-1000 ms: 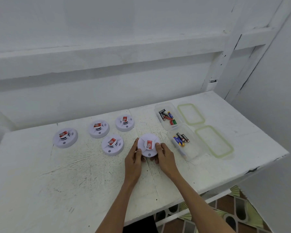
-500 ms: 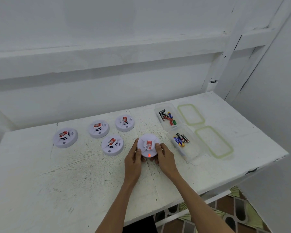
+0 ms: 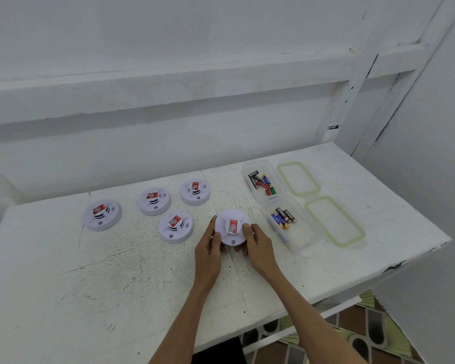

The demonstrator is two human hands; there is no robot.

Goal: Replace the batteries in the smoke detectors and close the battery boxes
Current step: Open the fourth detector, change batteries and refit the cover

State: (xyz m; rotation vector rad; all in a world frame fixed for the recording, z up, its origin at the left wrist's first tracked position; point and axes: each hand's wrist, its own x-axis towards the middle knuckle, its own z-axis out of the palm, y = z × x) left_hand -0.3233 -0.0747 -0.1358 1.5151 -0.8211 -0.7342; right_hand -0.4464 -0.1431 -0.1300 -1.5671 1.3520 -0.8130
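While both hands clasp the one smoke detector [image 3: 231, 227] by its rim, the risk lies in the handling. If the left hand [image 3: 208, 249] and right hand [image 3: 260, 245] twist unevenly on so shallow a purchase, the unit may slip. It could then strike the neighbouring detector [image 3: 176, 226] toward the left edge or the near battery box [image 3: 286, 224] toward the right edge. That box and the far battery box [image 3: 263, 182] stand open, lids [image 3: 335, 222] laid alongside, so a jolt could scatter the loose batteries [image 3: 283, 218]. Fingers [image 3: 246, 228] of each hand curl round the rim, thumbs on top, gripping the detector between them. It lies about midway between the front and rear edges of the bench [image 3: 90, 285]; whether it rests flat cannot be told.
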